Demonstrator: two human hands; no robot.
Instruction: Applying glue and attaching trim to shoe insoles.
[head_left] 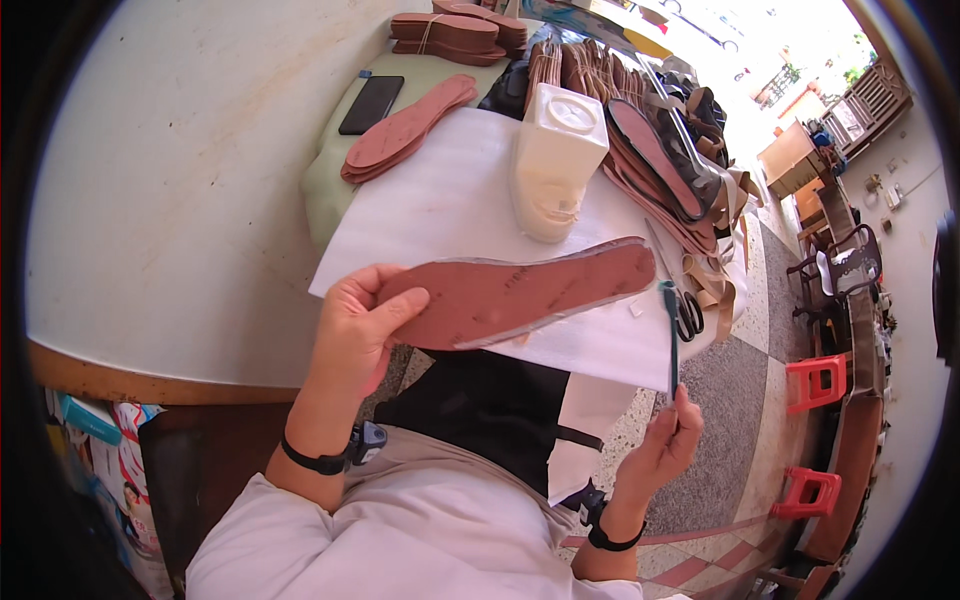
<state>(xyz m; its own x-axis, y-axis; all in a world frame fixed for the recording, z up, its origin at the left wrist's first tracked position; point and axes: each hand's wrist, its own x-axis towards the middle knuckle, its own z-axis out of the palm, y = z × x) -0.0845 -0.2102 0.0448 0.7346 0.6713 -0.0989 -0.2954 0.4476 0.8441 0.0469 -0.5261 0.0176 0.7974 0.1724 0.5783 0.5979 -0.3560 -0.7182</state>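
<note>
My left hand (372, 318) grips the wider end of a reddish-brown insole (520, 295), thumb on top. The insole is held above the table with its narrower end pointing right, and a pale, shiny strip runs along its edge. In my right hand (668, 438) is a slim dark-green brush (672, 335), pinched near the lower end of its handle. Its head points up and sits just right of the insole's tip; whether they touch I cannot tell. A cream plastic container (560, 165) stands beyond the insole on a white sheet (440, 215).
Stacked insoles (410, 130) lie at the far left beside a dark phone (372, 105). Bundled insoles (445, 38) sit behind. More insoles (655, 165) and straps crowd the right side, with black-handled scissors (690, 315) near the edge. Red stools (815, 385) stand on the floor.
</note>
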